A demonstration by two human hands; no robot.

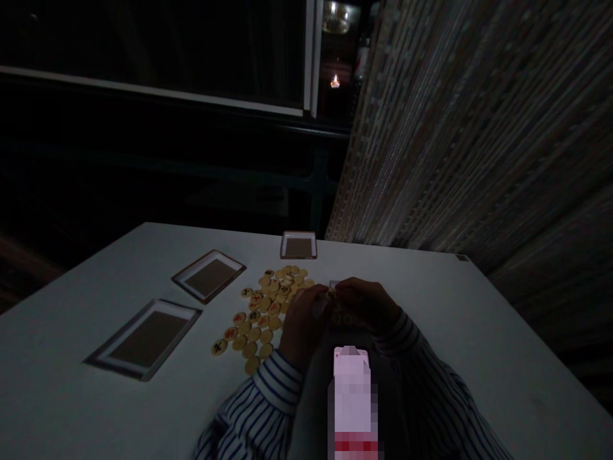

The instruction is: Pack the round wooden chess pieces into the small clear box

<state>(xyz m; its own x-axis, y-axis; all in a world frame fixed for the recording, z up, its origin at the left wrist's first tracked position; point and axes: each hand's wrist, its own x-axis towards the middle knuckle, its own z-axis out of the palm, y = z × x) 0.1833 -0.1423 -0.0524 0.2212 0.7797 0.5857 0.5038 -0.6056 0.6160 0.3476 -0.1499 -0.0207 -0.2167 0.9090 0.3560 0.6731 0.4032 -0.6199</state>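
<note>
A scatter of several round yellow game pieces (261,313) with red and black characters lies on a white table (479,332). My left hand (302,322) and my right hand (368,303) meet just right of the pile, fingers curled together around something small that the dim light hides. Both wrists wear striped sleeves. A pink pixelated object (353,396) hangs between my forearms, close to the camera.
Three shallow white-rimmed brown trays lie on the table: one at the front left (143,338), one behind it (209,275), a small one at the back (299,245). A woven blind (479,128) hangs at the right. The background is dark.
</note>
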